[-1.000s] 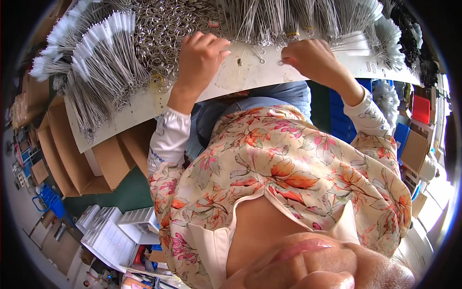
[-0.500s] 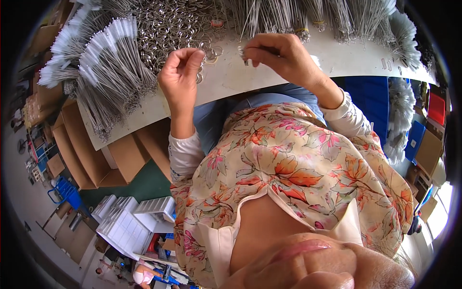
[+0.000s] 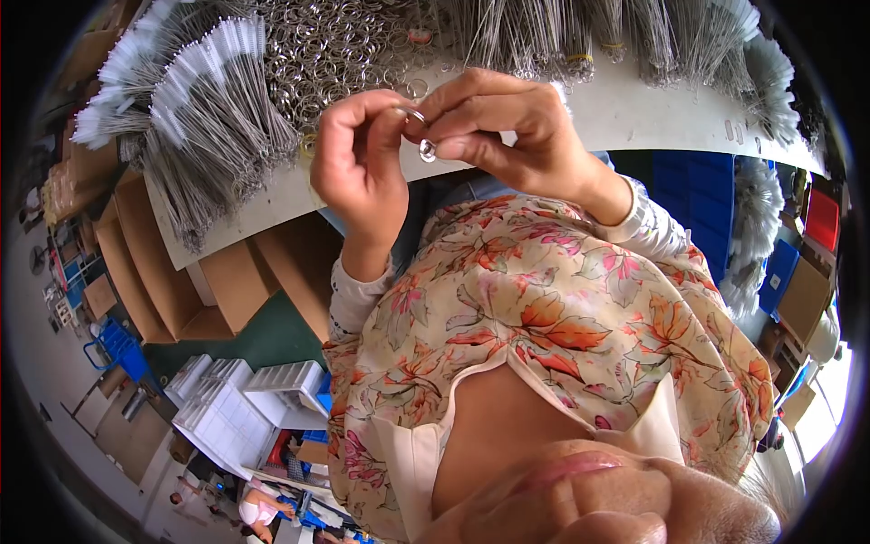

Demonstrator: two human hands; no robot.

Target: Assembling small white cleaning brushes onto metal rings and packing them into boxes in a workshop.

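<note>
Close together above the table's near edge, my two hands meet over small shiny metal rings. Thumb and forefinger of my left hand (image 3: 362,154) are pinched on a metal ring (image 3: 412,114). From the right, the fingertips of my right hand (image 3: 521,127) reach that same ring. More metal rings (image 3: 427,150) hang together by my right thumb tip, held in that hand; how many is hidden. Beyond my hands lies a large heap of loose metal rings (image 3: 317,54) on the white table (image 3: 625,113).
Bundles of wire brushes with white bristles (image 3: 213,82) are piled at the left. More wire brush bundles (image 3: 535,36) line the table's far right. Open cardboard boxes (image 3: 217,281) stand below the table at left, blue bins (image 3: 693,195) at right. White plastic trays (image 3: 231,408) lie behind.
My hands were apart and have come together over the ring. The left has moved right and slightly down, the right a little left. Rings were in both hands before.
</note>
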